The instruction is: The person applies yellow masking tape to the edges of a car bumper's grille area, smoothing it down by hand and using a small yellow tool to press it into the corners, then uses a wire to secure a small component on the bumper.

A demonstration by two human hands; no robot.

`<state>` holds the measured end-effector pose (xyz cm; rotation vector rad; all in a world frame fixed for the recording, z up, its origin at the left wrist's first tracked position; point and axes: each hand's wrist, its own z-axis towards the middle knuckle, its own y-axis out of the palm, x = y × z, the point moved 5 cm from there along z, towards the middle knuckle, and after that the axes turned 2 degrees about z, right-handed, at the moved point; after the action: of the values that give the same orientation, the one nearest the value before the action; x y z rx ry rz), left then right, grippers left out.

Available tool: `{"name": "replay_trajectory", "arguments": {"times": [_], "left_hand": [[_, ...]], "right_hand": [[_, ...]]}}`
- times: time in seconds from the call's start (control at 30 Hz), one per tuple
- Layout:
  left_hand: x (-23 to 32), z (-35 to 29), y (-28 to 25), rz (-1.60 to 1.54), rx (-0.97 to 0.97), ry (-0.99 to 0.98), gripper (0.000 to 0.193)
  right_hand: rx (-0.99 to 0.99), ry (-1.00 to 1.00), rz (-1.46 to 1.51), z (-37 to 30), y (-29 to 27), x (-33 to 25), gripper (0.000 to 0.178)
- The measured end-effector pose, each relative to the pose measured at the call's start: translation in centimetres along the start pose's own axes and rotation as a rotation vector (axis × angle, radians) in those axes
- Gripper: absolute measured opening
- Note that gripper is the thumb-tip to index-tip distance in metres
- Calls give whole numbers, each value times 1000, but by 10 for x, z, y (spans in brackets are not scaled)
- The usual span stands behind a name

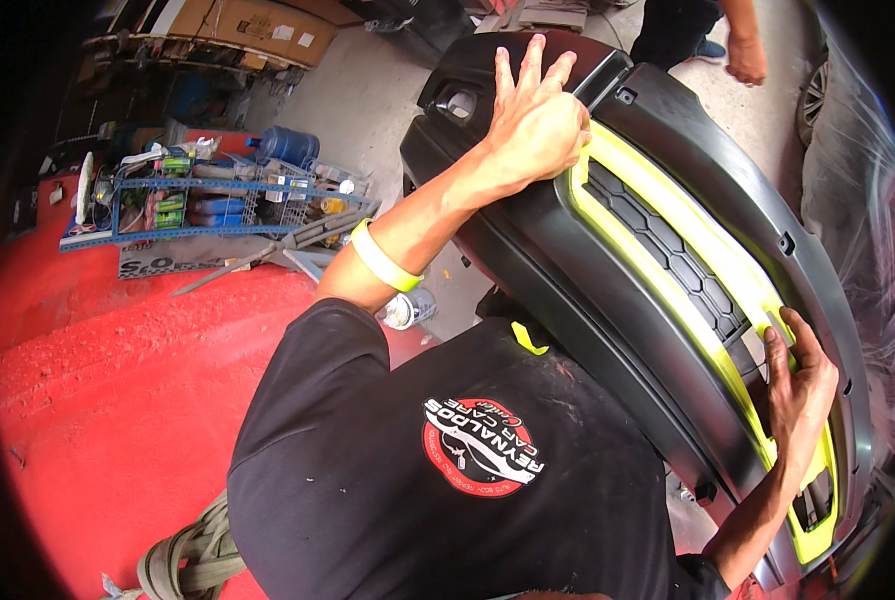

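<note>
A large black car bumper (pixel 587 270) stands tilted in front of me, running from upper middle to lower right. A bright yellow-green grille trim (pixel 667 205) frames its dark honeycomb grille (pixel 657 245). My left hand (pixel 537 125) is at the trim's upper corner, with three fingers stretched over the bumper. Its index finger curls onto the corner and its thumb is hidden. Lower right, my right hand (pixel 799 385) grips the trim's other end between thumb and fingers. A yellow-green band (pixel 379 258) circles my left forearm.
A person's hand (pixel 745 60) and dark trousers show beyond the bumper. At left, a blue metal rack (pixel 197 185) holds bottles and cans beside a red surface (pixel 117 400). Plastic sheeting (pixel 857 180) hangs at right. A can (pixel 407 308) stands below my left forearm.
</note>
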<state>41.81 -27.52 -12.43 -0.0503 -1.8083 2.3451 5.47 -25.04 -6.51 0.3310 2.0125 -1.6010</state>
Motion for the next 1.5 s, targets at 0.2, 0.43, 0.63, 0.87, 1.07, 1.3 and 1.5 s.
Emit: {"name": "replay_trajectory", "arguments": {"times": [0.2,0.43,0.63,0.87,1.07,1.3,1.5], "left_hand": [[-2,1,1,4,9,-4,18],[-4,14,-25,140,136,-53,43],[4,15,-75,-165,220,33,20],[42,-35,-22,-41,-456,155,70],[47,-38,-19,143,-346,160,88],[50,-36,-26,155,-383,174,100],[52,-33,-25,235,-426,185,102]], "right_hand": [[12,-11,-18,1,1,6,37],[-90,151,-29,3,1,0,42],[41,-9,-32,0,5,4,39],[36,3,-17,0,2,5,38],[-45,52,219,-4,-2,3,36],[-197,-47,-56,-12,-3,-20,32],[-59,-17,-201,6,5,0,32]]}}
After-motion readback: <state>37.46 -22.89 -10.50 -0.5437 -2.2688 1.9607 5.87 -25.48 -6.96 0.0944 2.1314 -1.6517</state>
